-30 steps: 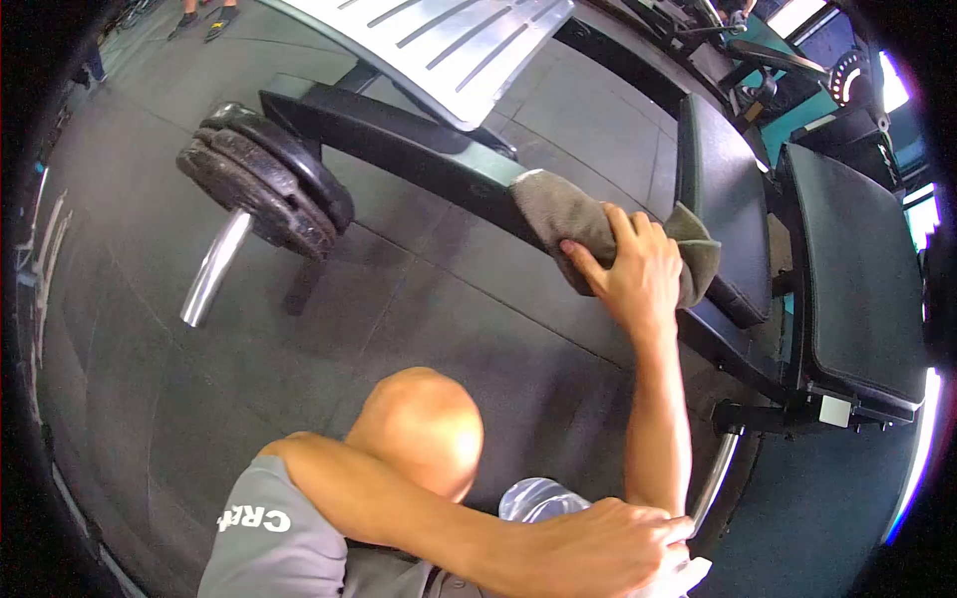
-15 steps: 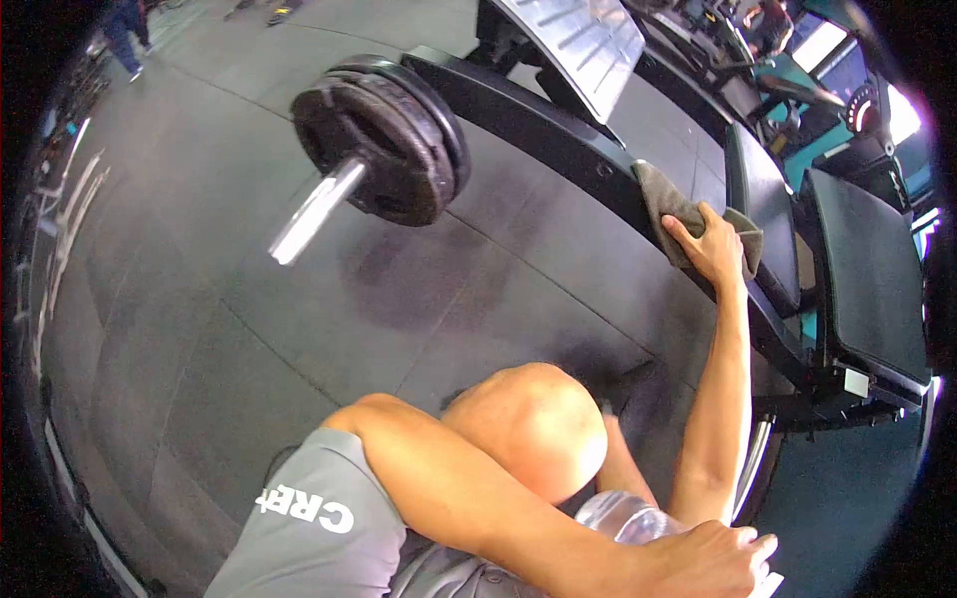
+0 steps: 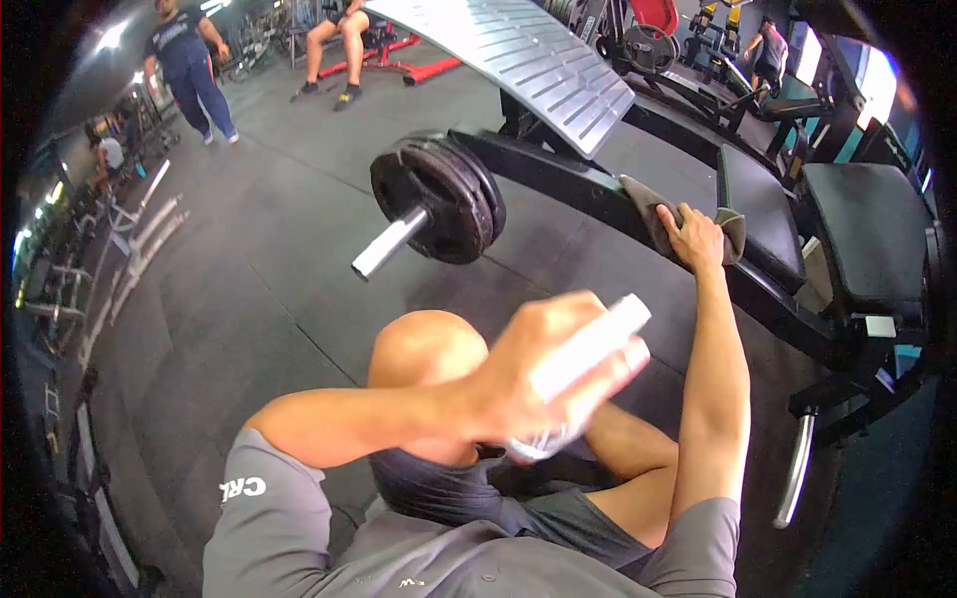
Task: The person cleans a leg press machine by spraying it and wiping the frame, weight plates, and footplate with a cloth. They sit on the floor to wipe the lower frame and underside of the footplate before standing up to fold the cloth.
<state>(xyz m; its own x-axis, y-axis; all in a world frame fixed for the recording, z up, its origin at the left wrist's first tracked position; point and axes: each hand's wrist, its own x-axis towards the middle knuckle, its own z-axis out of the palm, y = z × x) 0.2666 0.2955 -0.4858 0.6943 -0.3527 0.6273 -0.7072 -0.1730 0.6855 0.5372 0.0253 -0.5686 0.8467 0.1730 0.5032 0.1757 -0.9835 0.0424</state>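
Observation:
My left hand [image 3: 533,359], blurred by motion, is closed around a spray bottle with a white sprayer head [image 3: 608,339]. The bottle's clear body shows below the fist, above my bent legs. My right hand [image 3: 695,237] presses a grey-brown cloth [image 3: 648,204] against the black frame beam [image 3: 568,179] of a weight machine. Its fingers curl over the cloth, which hangs out on both sides of the hand.
Black weight plates [image 3: 439,199] sit on a bar with a bare silver end [image 3: 389,244]. A ridged metal footplate [image 3: 528,70] rises beyond the beam, black pads [image 3: 867,229] lie right. A person [image 3: 184,65] walks at the far left; others are farther back.
My left hand has lifted the spray bottle from low near my lap up and leftward. My right hand stays on the cloth at the beam. The view has tilted up.

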